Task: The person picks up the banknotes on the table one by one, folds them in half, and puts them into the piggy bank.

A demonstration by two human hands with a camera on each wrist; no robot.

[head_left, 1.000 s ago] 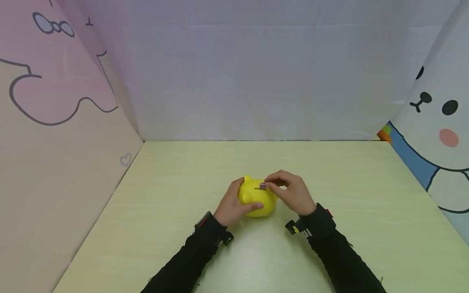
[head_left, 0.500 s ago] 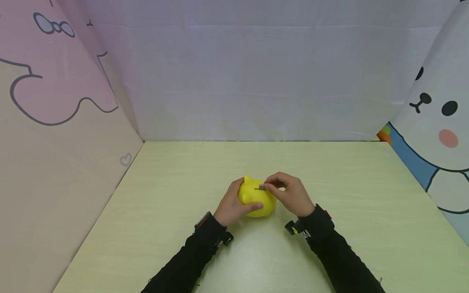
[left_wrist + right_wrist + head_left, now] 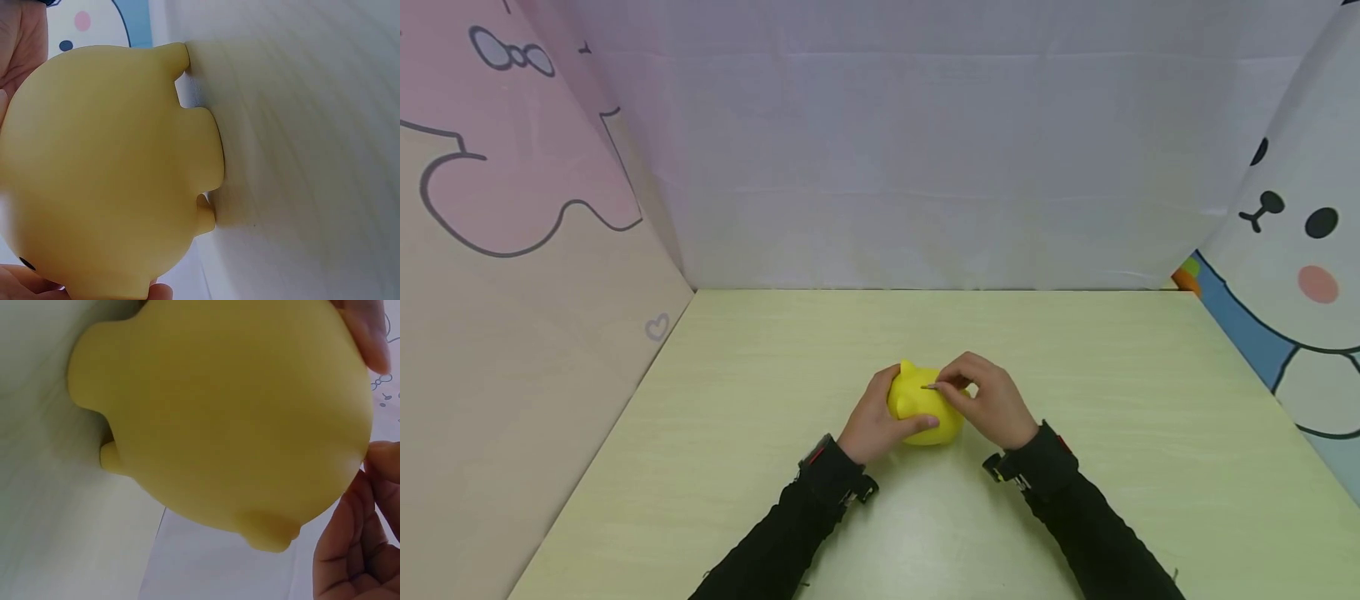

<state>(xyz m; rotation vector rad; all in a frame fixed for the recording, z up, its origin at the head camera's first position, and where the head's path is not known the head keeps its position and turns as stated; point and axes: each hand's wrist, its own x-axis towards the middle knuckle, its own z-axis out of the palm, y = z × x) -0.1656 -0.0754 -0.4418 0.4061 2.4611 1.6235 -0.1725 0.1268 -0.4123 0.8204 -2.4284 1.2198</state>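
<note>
A round yellow piggy bank [image 3: 943, 421] stands on its stubby feet on the table, ears toward the left. My left hand [image 3: 880, 421] grips it from the left, thumb along the near side. In the left wrist view its snout [image 3: 109, 287] lies among the left fingers. At the coin slot on top, my right hand [image 3: 988, 400] pinches a small flat purplish piece [image 3: 931, 386] between thumb and fingertips. Only a sliver of that piece shows; the rest is hidden by the fingers. In the right wrist view, the right fingertips [image 3: 375, 459] meet right against the bank's top.
Pale wood-grain table [image 3: 760, 417] extends all round the bank. A plain whitish cloth [image 3: 925, 150] hangs behind it. Printed cartoon sheets stand at the left [image 3: 550, 333] and at the right [image 3: 1300, 275].
My right hand has shifted slightly left and down toward the slot. Less of the small purplish piece shows than before. The left hand and the piggy bank have stayed put.
</note>
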